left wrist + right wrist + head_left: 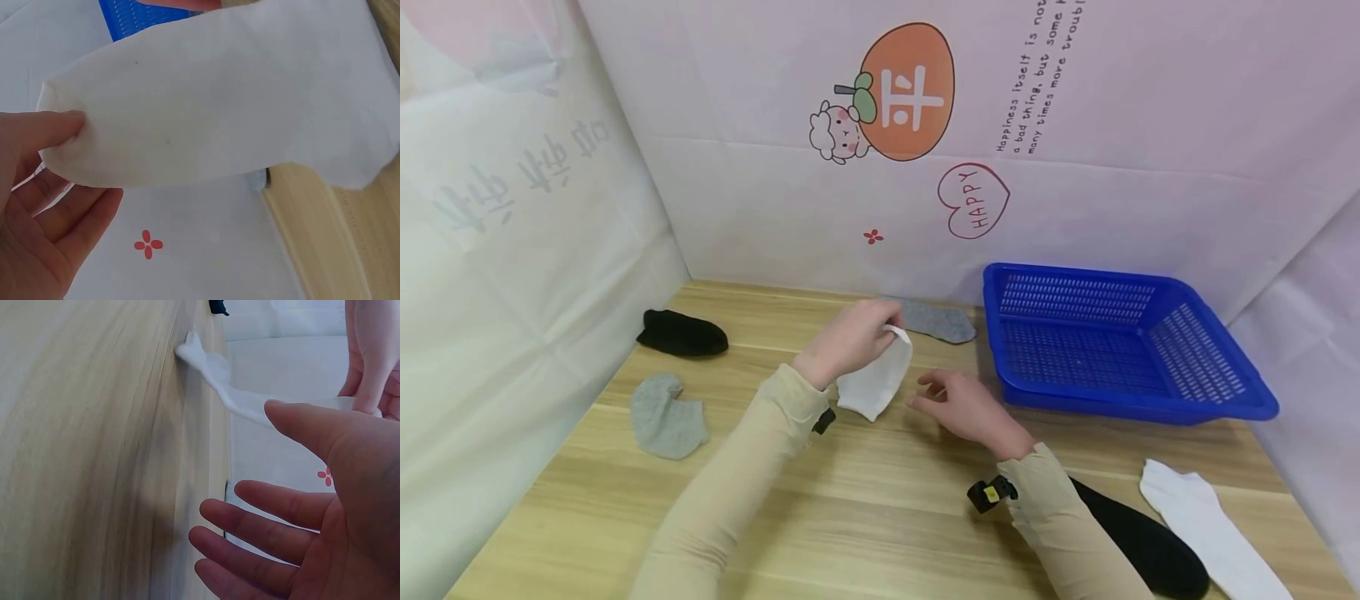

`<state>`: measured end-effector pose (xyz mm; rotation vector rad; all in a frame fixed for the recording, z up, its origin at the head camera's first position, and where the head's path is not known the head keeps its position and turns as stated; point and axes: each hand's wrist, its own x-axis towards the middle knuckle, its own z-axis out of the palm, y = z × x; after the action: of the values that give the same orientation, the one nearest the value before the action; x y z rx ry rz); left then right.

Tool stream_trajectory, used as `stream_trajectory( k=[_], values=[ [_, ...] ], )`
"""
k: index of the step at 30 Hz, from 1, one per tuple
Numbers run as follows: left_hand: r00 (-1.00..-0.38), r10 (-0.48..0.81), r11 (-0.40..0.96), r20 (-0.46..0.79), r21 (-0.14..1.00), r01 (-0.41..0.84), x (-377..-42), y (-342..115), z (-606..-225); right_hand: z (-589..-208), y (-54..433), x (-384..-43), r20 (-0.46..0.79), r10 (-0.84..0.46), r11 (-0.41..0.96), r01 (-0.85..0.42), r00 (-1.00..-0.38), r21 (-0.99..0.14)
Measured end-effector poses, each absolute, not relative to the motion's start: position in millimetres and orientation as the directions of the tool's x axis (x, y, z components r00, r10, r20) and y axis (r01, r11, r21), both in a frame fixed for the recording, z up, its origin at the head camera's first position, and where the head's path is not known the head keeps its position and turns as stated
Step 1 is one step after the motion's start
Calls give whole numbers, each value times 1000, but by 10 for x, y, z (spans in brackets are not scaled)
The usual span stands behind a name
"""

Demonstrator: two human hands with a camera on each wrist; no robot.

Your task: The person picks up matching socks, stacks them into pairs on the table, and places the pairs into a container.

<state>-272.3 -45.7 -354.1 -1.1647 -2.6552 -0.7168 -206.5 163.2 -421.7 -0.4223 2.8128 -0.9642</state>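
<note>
My left hand (855, 340) pinches one end of a white sock (880, 377) between thumb and fingers. The sock hangs from that grip, its other end low over the wooden table. Seen from the left wrist, the thumb presses on the toe-like rounded end of the white sock (219, 100), and the wider end spreads away. To the right of the sock, my right hand (966, 407) hovers with nothing in it. The right wrist view has the right hand (300, 506) with fingers apart and lightly bent, the thumb overlapping the sock (240, 403).
A blue basket (1075, 402) stands at the back right. A grey sock (938, 322) lies behind the left hand. At left are a black sock (683, 333) and a crumpled grey sock (666, 419). A black sock (1150, 537) and a white sock (1213, 525) lie at front right.
</note>
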Motion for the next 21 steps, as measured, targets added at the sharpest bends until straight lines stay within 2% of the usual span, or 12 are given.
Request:
stream_trajectory(
  k=[8,14,21],
  values=[
    [-661,653,570,370,335,750,-2662,-449,-3435,-4256,1600,-2078,-26,-313,732,-224,-950,-643],
    [-605,650,511,459,325,796,-2631,-421,-3372,-4261,1586,-2083,6,-354,656,-252,-935,-712],
    [-563,621,465,545,323,825,-2550,-395,-3276,-4282,1599,-2079,77,-360,617,-299,-930,-728]
  ],
)
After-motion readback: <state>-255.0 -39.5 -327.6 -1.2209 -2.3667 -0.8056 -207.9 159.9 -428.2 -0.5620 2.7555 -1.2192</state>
